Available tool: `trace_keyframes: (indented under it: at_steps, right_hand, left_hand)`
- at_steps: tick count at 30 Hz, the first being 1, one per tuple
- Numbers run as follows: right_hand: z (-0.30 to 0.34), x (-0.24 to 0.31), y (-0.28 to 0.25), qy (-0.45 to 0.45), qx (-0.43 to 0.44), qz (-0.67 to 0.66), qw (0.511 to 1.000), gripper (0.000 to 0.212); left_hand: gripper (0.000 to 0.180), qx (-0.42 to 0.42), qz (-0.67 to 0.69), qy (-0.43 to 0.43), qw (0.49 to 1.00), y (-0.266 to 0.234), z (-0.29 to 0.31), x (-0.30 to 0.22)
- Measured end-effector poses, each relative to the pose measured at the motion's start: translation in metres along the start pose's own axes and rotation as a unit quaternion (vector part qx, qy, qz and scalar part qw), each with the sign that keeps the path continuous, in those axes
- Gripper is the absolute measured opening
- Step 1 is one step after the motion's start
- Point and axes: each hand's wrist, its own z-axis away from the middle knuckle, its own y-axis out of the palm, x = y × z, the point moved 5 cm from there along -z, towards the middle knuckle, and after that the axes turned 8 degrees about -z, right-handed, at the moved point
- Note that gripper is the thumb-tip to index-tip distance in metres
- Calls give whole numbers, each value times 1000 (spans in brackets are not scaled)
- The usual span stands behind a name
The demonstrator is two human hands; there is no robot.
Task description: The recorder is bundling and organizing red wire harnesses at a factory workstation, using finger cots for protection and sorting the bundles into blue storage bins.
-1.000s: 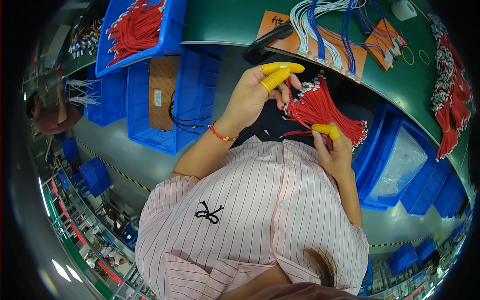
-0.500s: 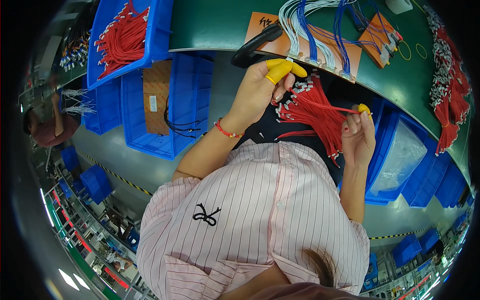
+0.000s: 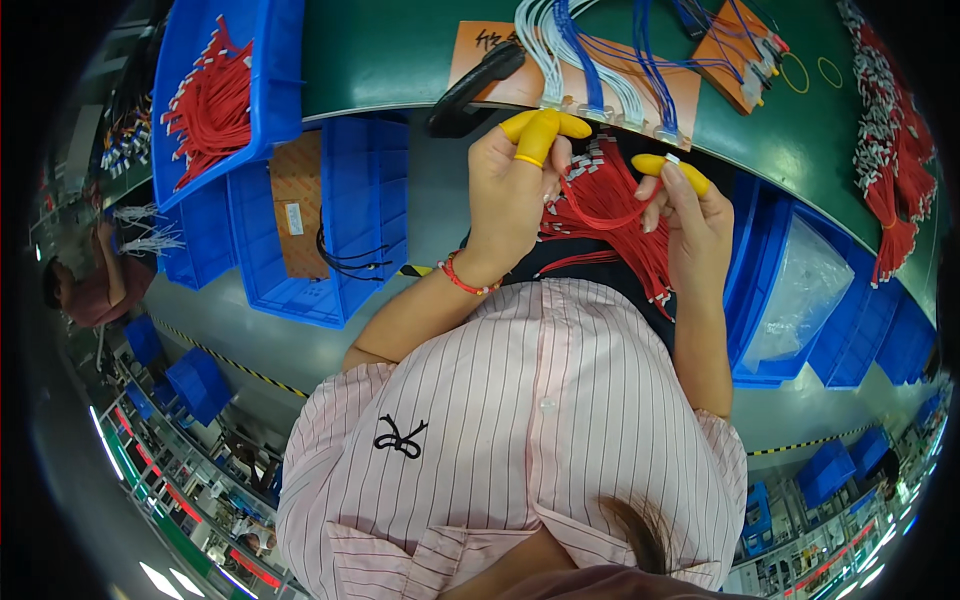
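My left hand [image 3: 510, 195], with yellow finger cots on its thumb and finger, pinches a red wire at the edge of the green table. The wire [image 3: 600, 222] hangs in a short loop across to my right hand [image 3: 695, 215]. Between my right thumb and forefinger, which also has a yellow cot, is the wire's small white connector [image 3: 672, 158]. The left end is hidden by my fingers. Below and between my hands, a bundle of red wires [image 3: 625, 255] with white connectors lies on my lap.
An orange board [image 3: 470, 60] with white and blue wires and a black bar [image 3: 480, 88] sit on the green table [image 3: 370, 60]. Blue bins [image 3: 285, 80] stand left, one holding red wires; others [image 3: 765, 300] stand right. More red wires [image 3: 885, 190] lie far right. Another person [image 3: 95, 285] works left.
My right hand has come up and inward, nearer my left, so the wire that was stretched now sags in a loop. The white connector now shows in my right fingertips.
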Motion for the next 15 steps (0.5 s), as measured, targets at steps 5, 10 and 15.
trace_keyframes:
  at_steps: [5,10,15]
  right_hand:
    - [-7,6,6,-22,0,16,1000,29]
    - [-10,5,5,-11,-10,-3,1000,27]
    - [-12,4,5,23,-2,-35,999,27]
  left_hand:
    - [28,63,73,-69,993,-3,-4,-1]
    - [31,152,-6,-78,985,-20,-13,-5]
    - [34,152,-9,-77,985,-28,-7,-2]
